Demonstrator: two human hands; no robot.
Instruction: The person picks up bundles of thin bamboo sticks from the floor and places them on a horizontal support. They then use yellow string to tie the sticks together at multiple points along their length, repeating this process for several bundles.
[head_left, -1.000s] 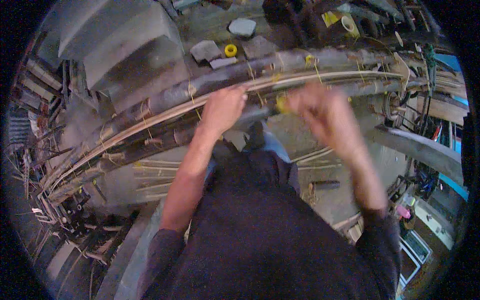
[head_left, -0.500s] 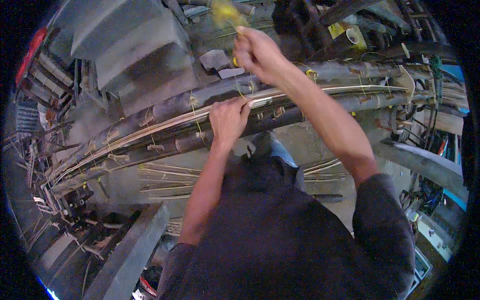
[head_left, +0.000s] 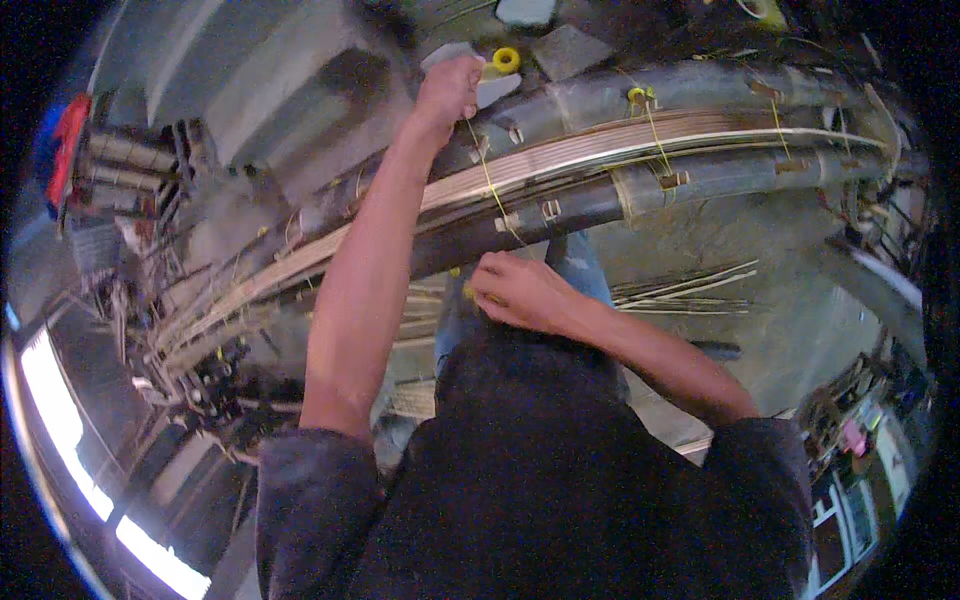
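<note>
Thin pale slats [head_left: 590, 152], probably split bamboo, lie in a long curved bundle between two dark poles. A yellow cord [head_left: 487, 172] crosses over them from the far pole [head_left: 580, 103] to the near pole [head_left: 575, 208]. Beyond the far pole, my left hand [head_left: 450, 98] is closed at the cord's upper end. On the near side, close to my body, my right hand [head_left: 522, 290] is closed around the cord, and a bit of yellow shows at its fingers. Most of what lies inside both hands is hidden.
A yellow ring [head_left: 506, 60] sits by flat grey stones [head_left: 572, 52] past the far pole. More yellow ties [head_left: 657, 138] span the slats to the right. Loose sticks [head_left: 690, 290] lie on the floor below. Wooden frames [head_left: 130, 160] stand at left.
My right hand has come down from beyond the far pole to the near side. My left hand has left the slats and reached out past the far pole. The view has shifted.
</note>
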